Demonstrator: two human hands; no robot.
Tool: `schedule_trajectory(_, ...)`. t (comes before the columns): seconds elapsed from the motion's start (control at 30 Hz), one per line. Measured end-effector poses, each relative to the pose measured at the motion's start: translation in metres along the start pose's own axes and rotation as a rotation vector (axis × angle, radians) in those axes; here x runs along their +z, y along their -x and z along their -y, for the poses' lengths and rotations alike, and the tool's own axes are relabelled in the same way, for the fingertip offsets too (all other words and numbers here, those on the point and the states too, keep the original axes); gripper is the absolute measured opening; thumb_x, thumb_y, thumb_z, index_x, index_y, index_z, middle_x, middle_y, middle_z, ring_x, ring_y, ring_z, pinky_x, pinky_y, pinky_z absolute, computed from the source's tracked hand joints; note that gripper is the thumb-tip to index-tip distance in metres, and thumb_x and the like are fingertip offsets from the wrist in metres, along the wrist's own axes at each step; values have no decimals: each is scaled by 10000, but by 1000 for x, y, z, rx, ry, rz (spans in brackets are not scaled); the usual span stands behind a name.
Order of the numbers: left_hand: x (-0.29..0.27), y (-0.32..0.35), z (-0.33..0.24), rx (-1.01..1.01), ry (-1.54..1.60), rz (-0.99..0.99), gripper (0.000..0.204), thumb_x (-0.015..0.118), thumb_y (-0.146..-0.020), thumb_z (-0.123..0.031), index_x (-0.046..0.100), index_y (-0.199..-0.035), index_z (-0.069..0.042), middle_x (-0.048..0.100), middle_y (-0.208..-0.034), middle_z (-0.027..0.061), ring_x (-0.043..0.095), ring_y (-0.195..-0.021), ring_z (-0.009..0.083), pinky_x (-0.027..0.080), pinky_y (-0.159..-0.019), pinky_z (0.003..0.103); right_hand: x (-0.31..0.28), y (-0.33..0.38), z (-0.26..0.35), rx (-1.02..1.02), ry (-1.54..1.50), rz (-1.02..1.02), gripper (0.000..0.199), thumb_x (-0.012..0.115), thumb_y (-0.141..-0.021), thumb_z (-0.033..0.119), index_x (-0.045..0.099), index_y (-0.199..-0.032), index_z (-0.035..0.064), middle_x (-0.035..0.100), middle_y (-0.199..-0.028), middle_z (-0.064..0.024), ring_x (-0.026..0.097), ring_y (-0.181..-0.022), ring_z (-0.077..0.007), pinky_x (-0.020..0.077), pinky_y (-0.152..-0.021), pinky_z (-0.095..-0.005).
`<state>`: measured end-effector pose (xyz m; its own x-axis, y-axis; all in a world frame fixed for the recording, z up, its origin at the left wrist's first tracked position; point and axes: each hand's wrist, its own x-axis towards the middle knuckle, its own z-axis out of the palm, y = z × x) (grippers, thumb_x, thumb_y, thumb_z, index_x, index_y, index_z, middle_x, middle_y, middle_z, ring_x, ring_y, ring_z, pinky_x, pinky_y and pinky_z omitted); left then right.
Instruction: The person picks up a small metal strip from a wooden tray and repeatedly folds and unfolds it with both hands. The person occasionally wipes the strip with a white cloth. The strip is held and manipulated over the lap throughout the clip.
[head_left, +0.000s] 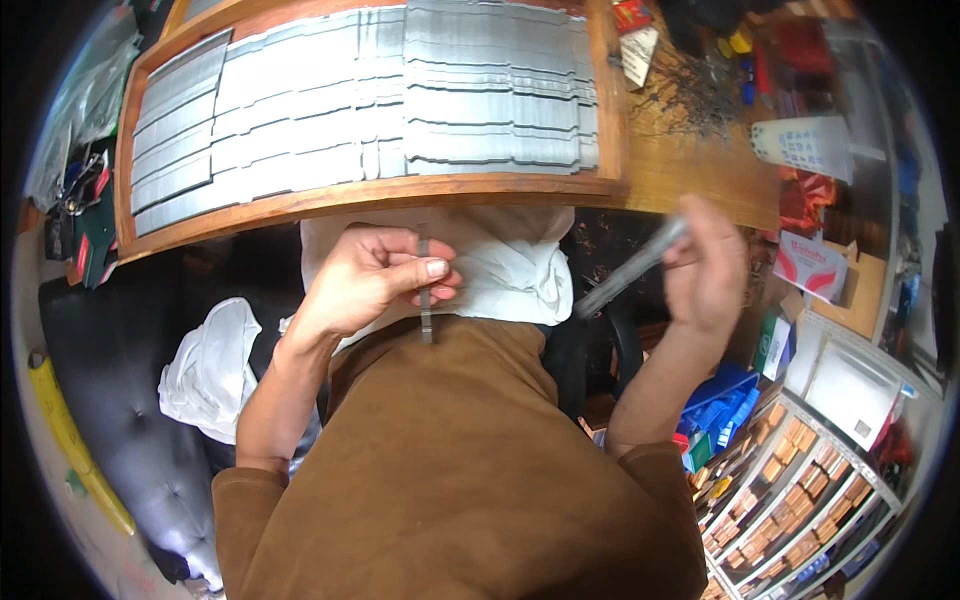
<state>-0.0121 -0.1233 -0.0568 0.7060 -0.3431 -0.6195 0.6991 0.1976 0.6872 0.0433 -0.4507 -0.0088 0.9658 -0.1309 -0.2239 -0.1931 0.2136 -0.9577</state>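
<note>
The left hand [375,275] is raised in front of the chest, its grip clamped between thumb and curled fingers on a thin grey metal strip [426,300]. The strip stands nearly upright, its lower end hanging below the thumb, over the brown garment [450,470] the person wears. The right hand [705,265] is lifted to the right, its grip closed on a second grey metal piece [630,268], which is blurred and slants down toward the left; its exact shape cannot be told. The two pieces are well apart, with a bunched white cloth [500,260] lying between the hands, just below the edge of the wooden worktop [690,170].

On the worktop lies a wooden tray [400,192] filled with overlapping rows of flat grey metal strips [400,100], stacked side by side in several columns. To the right of the tray a heap of dark metal shavings [690,95] lies on the bare wood, near a white plastic bottle [805,145] resting on its side. A second white cloth [205,370] lies on a black tufted seat [120,400] at the person's left. At lower right, a shelf of small compartments [800,500] holds brown items.
</note>
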Motion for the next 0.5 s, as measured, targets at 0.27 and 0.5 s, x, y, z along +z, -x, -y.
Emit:
schedule_trajectory(0.27,-6,3,9,-3,-18,112,211,725,-930,-184,729,-1025,5,742,-879,76,682,-750,103,550,-666,236,109,37,-92,397,8,503,159,736,-914,111,740,-983,-33,705,-786,-46,574,-633,-47,459,-565,-187)
schedule_trajectory(0.5,-11,5,24,0,-67,5,221,744,-916,-205,741,-1015,-7,741,-862,51,639,-706,74,517,-629,222,122,32,-112,451,59,549,195,743,-913,129,730,-991,-49,714,-799,-74,627,-642,-80,511,-565,-209)
